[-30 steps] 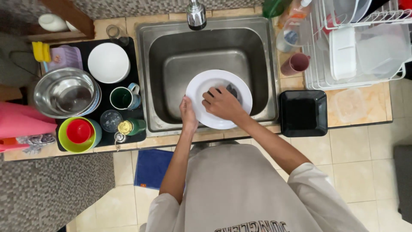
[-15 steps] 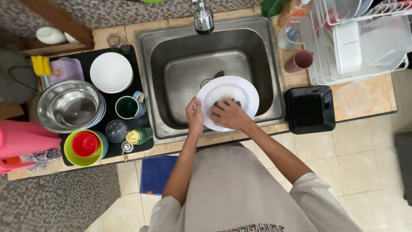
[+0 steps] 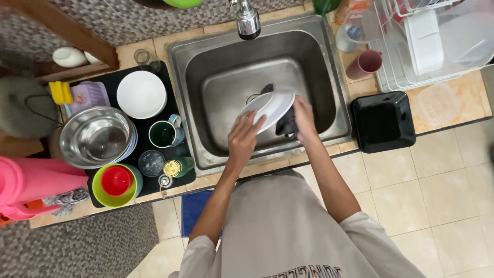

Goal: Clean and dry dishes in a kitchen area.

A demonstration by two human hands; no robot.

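Mid-wash, centre frame: left hand (image 3: 244, 135) grips white plate (image 3: 268, 107) tilted over sink (image 3: 329, 72).
Right hand (image 3: 303, 117) clasps dark sponge (image 3: 285, 123) at its rim; bowls and cups at left look unwashed.

A single view is given, taken from a camera worn on the person's head and aimed almost straight down. The steel sink (image 3: 267, 77) is held near the middle of the frame, with the tap (image 3: 247, 20) at the top edge and the person's shoulders at the bottom. The tabletop (image 3: 216, 177) is seen from above at moderate range, its left and right stretches included, and tiled floor (image 3: 437, 185) is taken in at the lower right.
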